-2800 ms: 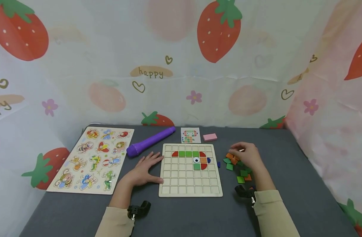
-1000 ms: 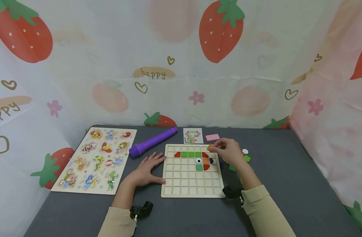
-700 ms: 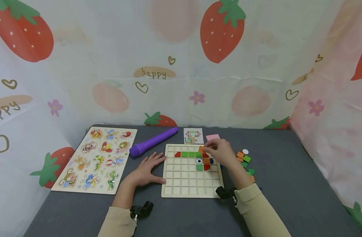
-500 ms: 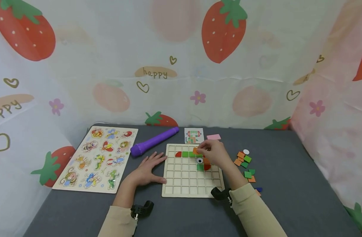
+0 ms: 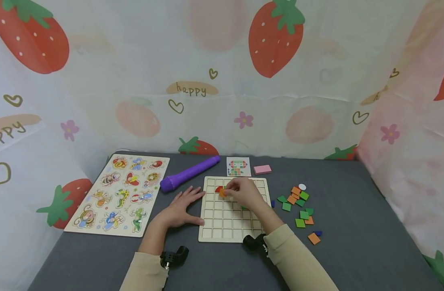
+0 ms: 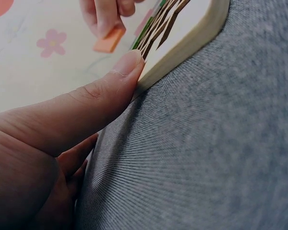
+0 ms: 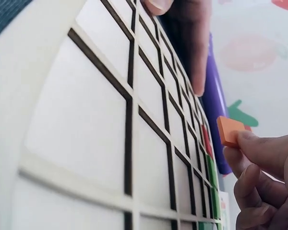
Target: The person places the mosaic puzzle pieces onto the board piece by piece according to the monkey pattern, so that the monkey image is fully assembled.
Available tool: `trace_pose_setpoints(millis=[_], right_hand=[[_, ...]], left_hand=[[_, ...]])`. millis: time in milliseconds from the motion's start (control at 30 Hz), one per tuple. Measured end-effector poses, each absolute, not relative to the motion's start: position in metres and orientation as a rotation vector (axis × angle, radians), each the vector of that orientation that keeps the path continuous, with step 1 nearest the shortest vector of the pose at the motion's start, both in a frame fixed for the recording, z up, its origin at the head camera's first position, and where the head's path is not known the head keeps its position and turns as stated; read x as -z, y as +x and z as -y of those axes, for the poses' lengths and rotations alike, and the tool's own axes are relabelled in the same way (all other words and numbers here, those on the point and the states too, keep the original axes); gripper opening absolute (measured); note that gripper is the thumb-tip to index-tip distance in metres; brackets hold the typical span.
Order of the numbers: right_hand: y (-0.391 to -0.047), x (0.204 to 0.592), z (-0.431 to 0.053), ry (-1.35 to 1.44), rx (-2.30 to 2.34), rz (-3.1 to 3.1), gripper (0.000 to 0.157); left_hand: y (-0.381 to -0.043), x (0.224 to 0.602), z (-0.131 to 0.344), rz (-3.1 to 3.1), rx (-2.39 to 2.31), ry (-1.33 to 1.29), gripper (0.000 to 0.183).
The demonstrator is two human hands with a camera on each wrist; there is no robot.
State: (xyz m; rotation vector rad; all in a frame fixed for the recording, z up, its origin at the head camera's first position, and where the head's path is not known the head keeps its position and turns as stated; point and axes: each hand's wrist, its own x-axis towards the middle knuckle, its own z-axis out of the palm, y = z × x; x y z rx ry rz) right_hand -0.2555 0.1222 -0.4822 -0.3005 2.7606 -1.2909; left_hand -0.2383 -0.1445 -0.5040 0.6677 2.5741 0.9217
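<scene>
My right hand (image 5: 246, 195) pinches an orange square tile (image 7: 229, 131) between thumb and fingertip, over the upper left part of the wooden grid board (image 5: 222, 234). In the head view the tile overlaps the cell just below the red corner piece (image 5: 218, 188). The hand hides most of the green row and other pieces set in the board. My left hand (image 5: 179, 208) lies with fingers spread at the board's left edge; in the left wrist view its thumb (image 6: 127, 64) touches the board's side.
Loose green, orange and blue tiles (image 5: 299, 223) and a white disc (image 5: 302, 186) lie right of the board. Behind it are a pattern card (image 5: 238, 173) and a pink block (image 5: 262, 169). A purple microphone-shaped object (image 5: 189, 173) and an insect puzzle board (image 5: 116, 226) lie left.
My right hand took an orange tile from the loose pile and carried it leftward across the board's top to the left side. The left hand stayed at the board's edge.
</scene>
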Motion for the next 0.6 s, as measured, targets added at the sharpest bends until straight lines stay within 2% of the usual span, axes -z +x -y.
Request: trace_pose_setpoints(millis=[600], right_hand=[[-0.258,0.488,-0.098,-0.300,0.949,-2.870,0.008]], left_hand=[[-0.239,0.505,0.144,-2.578,-0.916,0.673,0.097]])
